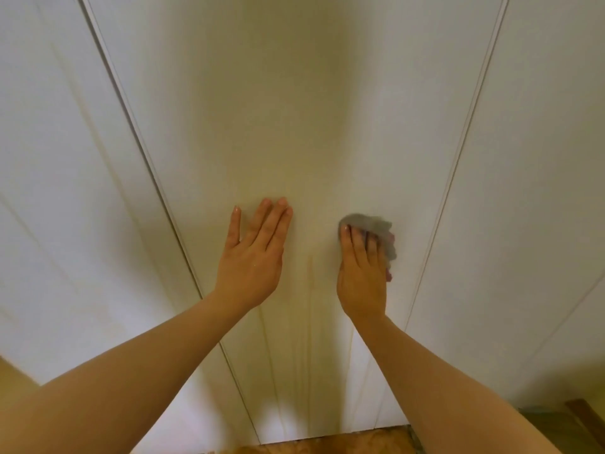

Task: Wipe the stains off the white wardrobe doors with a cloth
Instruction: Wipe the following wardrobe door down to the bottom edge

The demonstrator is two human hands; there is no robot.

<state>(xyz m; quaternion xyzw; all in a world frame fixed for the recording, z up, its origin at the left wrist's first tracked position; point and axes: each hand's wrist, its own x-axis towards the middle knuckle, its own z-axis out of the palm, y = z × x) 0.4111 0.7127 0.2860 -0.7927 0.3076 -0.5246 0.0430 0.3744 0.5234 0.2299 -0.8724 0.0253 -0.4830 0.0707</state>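
A crumpled grey cloth [370,222] is pressed against the middle white wardrobe door panel [294,126], right of centre in the frame, under the right hand [360,276], whose fingers are laid fairly straight over it; whether the thumb is hooked round the fabric cannot be told. The left hand [252,257] is spread flat and empty on the same panel, just left of the cloth, fingers straight. Faint yellowish drip streaks [311,280] are seen running down the panel between and below the two hands toward the brown floor [311,444] at the bottom edge, so the job is judged only partly done: this lower stretch is yet to be wiped. Above the hands few marks can be made out, though shadow hinders a firm reading. Thin pale lines on the left white panel [65,191] are too faint to be called stains.
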